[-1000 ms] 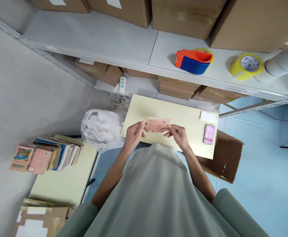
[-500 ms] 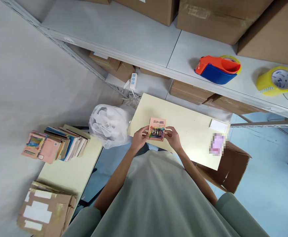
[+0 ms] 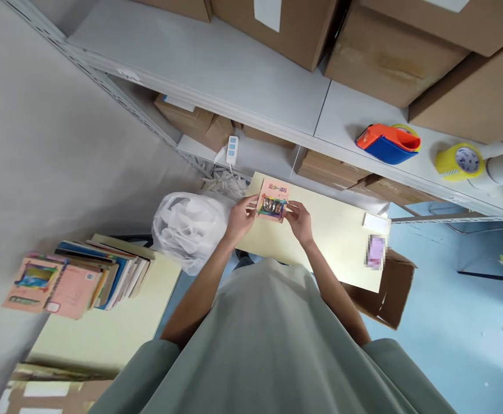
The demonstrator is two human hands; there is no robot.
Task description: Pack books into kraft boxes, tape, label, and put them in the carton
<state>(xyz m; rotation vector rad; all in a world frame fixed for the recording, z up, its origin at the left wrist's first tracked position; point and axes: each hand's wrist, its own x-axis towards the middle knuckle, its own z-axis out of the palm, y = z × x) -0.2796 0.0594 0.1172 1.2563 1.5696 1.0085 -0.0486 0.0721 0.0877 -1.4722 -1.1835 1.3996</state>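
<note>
A pink book (image 3: 273,200) with a colourful framed picture on its cover is held between my two hands above the pale yellow table (image 3: 320,247). At its left edge, my left hand (image 3: 242,218) is closed on it with thumb and fingers. My right hand (image 3: 298,221) pinches the opposite edge. The cover faces up toward me, slightly tilted. Whether the book touches the tabletop I cannot tell.
Left of the table sits a white plastic bag (image 3: 189,227). Several books (image 3: 100,276) lean in a row on a side table (image 3: 91,336). A tape dispenser (image 3: 387,144) and a yellow tape roll (image 3: 459,161) lie on the shelf (image 3: 234,80). An open carton (image 3: 392,293) stands at right.
Both hands have moved the book forward, farther from my body and over the table. The camera view has shifted a little. My grip on both edges is kept.
</note>
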